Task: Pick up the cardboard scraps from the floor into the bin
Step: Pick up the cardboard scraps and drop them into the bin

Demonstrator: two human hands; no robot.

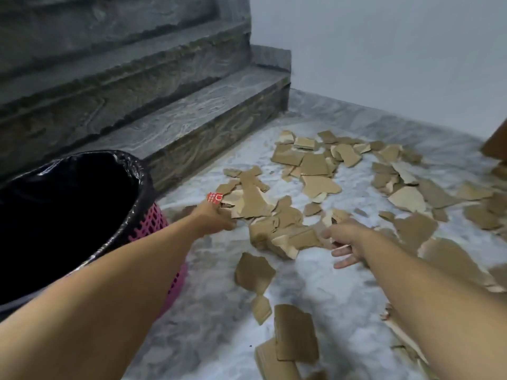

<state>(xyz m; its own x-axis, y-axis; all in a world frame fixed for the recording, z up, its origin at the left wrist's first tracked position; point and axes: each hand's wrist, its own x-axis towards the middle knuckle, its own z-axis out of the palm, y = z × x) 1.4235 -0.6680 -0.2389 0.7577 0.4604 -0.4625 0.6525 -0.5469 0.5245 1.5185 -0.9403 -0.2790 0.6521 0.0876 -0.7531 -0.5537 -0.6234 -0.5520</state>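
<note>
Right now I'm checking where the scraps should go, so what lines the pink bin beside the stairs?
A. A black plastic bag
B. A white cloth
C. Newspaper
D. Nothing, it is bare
A: a glossy black plastic bag is folded over the rim of the pink bin, covering its inside.

Stone stairs, a pale wall and a marbled floor

Dark grey stone stairs [153,105] with a veined pattern rise beyond the left hand, the lowest step running out ahead of both hands and ending at a short stone block [270,57] against the wall. A plain whitish wall [384,50] stands far beyond the right hand. The floor [219,297] under both hands is pale grey with cloudy marbling. At the far right edge, past the right hand, shows a brown corner [496,145] of something I cannot identify.
</note>
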